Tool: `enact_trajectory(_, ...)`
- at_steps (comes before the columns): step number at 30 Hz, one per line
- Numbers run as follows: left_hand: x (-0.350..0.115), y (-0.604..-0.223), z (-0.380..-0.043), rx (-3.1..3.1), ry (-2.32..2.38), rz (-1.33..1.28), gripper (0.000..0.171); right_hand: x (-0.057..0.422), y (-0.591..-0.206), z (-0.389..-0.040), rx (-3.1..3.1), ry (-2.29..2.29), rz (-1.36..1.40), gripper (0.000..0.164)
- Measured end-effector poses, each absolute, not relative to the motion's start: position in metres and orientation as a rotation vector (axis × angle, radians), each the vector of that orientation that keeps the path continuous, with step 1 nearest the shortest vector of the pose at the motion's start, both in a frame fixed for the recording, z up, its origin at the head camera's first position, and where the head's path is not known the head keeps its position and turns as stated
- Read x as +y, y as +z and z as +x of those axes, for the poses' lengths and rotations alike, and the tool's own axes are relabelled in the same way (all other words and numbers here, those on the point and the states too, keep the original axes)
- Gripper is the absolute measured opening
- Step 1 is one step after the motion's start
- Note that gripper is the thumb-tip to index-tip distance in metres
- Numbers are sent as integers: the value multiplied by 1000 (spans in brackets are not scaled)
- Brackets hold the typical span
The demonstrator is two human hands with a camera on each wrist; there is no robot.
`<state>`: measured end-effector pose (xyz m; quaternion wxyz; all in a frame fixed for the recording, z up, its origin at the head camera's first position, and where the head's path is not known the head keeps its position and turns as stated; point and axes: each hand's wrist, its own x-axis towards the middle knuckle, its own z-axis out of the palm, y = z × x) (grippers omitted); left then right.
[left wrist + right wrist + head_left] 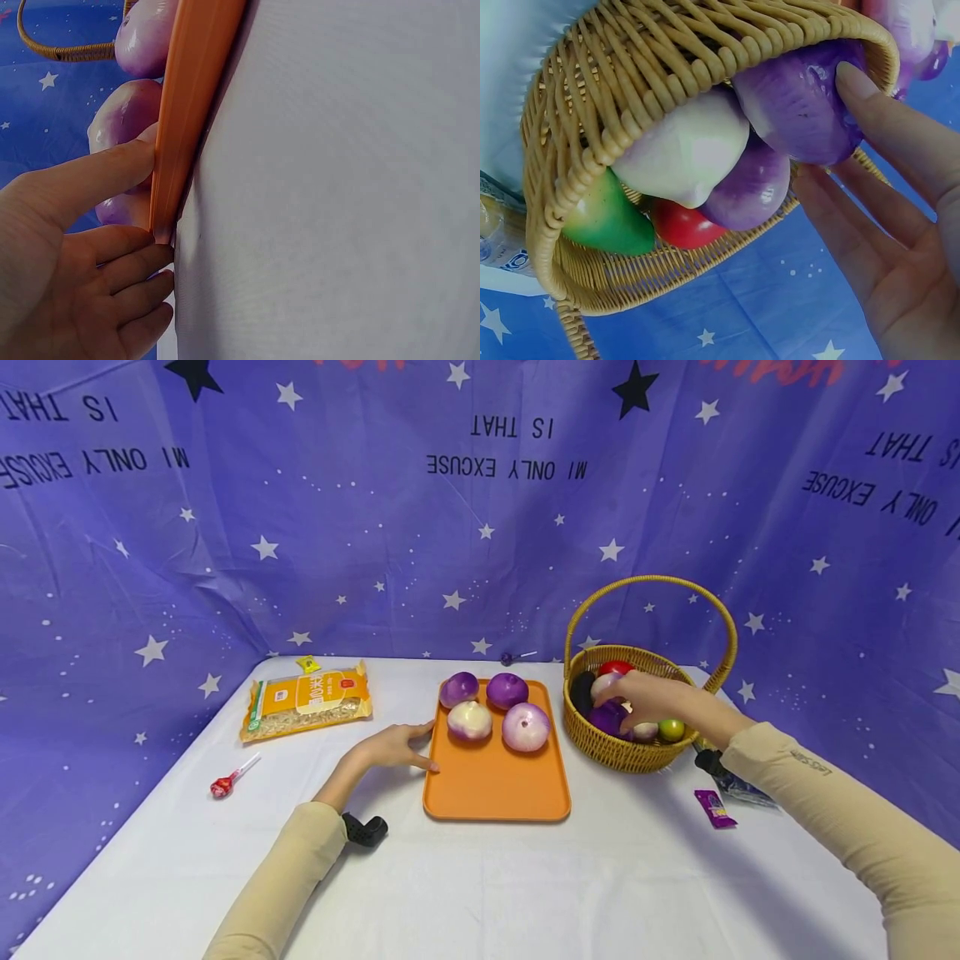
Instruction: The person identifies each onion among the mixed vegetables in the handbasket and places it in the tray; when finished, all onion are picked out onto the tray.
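An orange tray (495, 789) lies on the white table, bearing two dark purple onions (507, 691) at its far end and two paler onions (526, 727) nearer me. At the tray's left edge, my left hand (392, 748) pinches the rim, thumb over it and fingers along the outside in the left wrist view. My right hand (654, 700) reaches into the wicker basket (626, 756) and grips a dark purple onion (802, 105) between thumb and fingers. Beside that onion sit a whitish onion (690, 146), another purple onion (754, 187), a red tomato-like item (682, 223) and a green mango-like fruit (607, 217).
On the left lie a yellow bag of grain (307, 700), a small yellow candy (307, 664) and a red lollipop (222, 787). A purple lollipop (507, 658) is behind the tray. A purple candy packet (715, 809) rests before the basket, whose tall handle (651, 579) arches above it.
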<state>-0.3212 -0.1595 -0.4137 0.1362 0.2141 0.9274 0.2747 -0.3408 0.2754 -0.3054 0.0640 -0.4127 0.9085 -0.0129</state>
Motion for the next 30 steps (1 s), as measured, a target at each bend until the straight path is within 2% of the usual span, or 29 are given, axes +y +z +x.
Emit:
enact_trajectory(20,-160,-415,-322,2677,801,611,95,269,-261,-307,3043,-171,-1180,52)
enact_trajectory(30,-161,-417,-323,2684,793,614,95,239,-277,-295,3068,-525,-1367,55)
